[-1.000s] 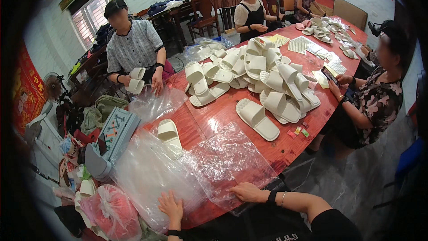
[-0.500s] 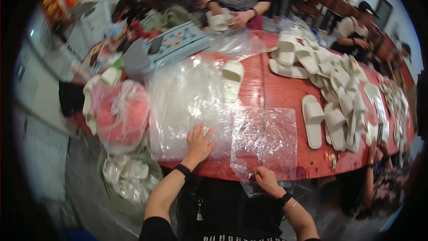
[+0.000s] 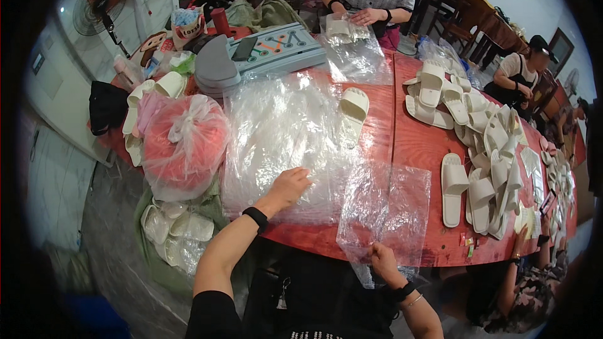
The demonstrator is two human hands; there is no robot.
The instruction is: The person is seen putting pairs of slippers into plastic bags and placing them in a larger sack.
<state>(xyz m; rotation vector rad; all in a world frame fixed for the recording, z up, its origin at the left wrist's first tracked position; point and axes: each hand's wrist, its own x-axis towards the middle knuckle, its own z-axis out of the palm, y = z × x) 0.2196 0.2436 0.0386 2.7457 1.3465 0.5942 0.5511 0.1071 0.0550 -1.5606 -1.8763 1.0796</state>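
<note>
A thick stack of clear plastic bags (image 3: 270, 132) lies on the red table in front of me. My left hand (image 3: 292, 187) rests on its near part, fingers stretched out to the right and close together, holding nothing. One clear plastic bag (image 3: 402, 198) lies spread to the right of the stack, its near end hanging past the table's edge. My right hand (image 3: 384, 262) is closed on this bag at the near edge, thumb up. Just beyond the bag, a single cream slipper (image 3: 353, 113) sits beside the stack.
A heap of cream slippers (image 3: 483, 125) covers the table's right side. At left stand a red bundle in clear plastic (image 3: 188, 138) and a grey-blue case (image 3: 270, 50). Bagged slippers (image 3: 179, 232) fill a green sack on the floor. Across the table, a person bags a slipper (image 3: 339, 27).
My left hand has drawn its spread fingers together and turned on the stack. My right hand keeps hold of the bag's near edge. The view has shifted; the person opposite lowers a slipper into plastic.
</note>
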